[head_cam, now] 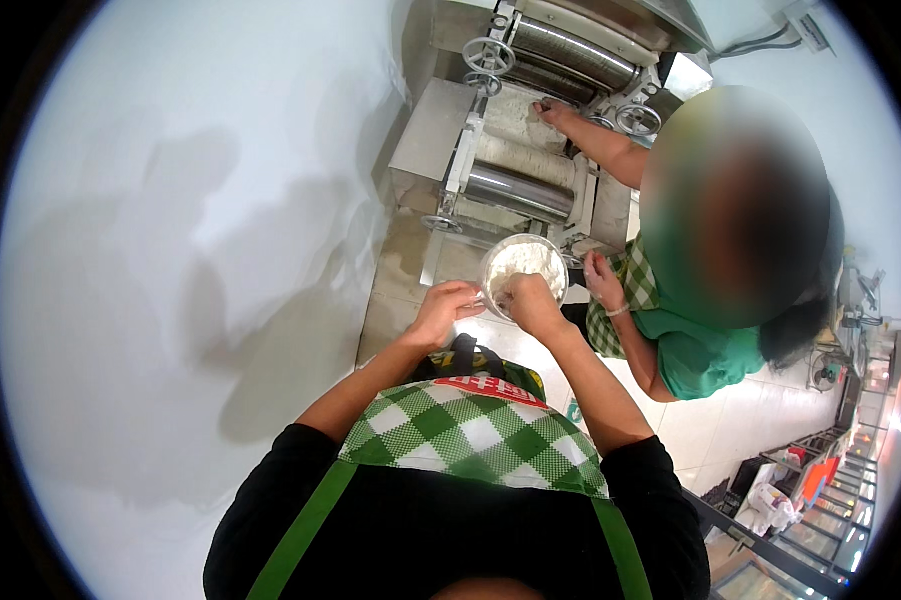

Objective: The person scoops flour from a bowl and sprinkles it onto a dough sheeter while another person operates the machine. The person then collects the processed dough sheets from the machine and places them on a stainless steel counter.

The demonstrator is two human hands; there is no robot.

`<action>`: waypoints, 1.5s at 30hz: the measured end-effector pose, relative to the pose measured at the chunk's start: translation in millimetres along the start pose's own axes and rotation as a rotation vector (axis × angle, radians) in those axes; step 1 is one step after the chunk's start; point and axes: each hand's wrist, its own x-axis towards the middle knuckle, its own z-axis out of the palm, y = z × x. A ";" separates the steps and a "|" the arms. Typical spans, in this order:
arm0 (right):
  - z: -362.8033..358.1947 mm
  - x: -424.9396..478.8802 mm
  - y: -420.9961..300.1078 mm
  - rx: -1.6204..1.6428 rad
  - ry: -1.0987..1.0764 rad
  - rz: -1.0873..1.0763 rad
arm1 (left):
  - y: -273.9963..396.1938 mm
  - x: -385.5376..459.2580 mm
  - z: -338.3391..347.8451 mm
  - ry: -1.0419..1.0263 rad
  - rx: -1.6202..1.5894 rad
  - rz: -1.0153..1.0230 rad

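A round, clear tub (486, 264) of white flour (527, 255) is in front of me at chest height. My left hand (447, 307) supports the tub at its left rim, with the fingers against its wall. Inside the tub, my right hand (533, 301) reaches down into the flour with its fingers curled; whether it grasps any flour is hidden. Just beyond the tub stands a dough-rolling machine with a shiny metal roller (522, 191), and farther back is a second, larger roller (576, 54). White powder dusts the machine's bed (522, 112).
A co-worker in a green shirt (709, 364) stands close on the right, one hand (554, 112) over the machine bed, the other (602, 281) near the tub. Handwheels (488, 56) project from the machine. A white wall (195, 262) runs along the left. Racks (818, 480) stand at lower right.
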 end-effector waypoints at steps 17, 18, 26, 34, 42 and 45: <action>-1.3 1.0 1.1 0.015 -0.004 -0.017 | -1.5 2.5 -2.2 -0.017 0.012 -0.004; -1.3 0.9 1.3 0.017 0.002 -0.024 | -1.1 2.2 -1.8 -0.014 0.014 -0.006; -1.6 0.3 1.6 0.024 -0.005 -0.037 | -1.6 2.1 -2.8 -0.011 0.015 -0.004; -3.9 2.9 2.9 -0.012 -0.045 -0.040 | 0.3 0.8 -1.4 -0.017 0.020 -0.001; -50.0 35.8 -0.8 0.142 -0.056 0.041 | -0.8 1.6 -13.0 0.026 -0.003 0.030; -74.1 86.2 37.8 0.215 0.054 0.132 | -1.4 4.0 -15.5 0.030 -0.004 0.049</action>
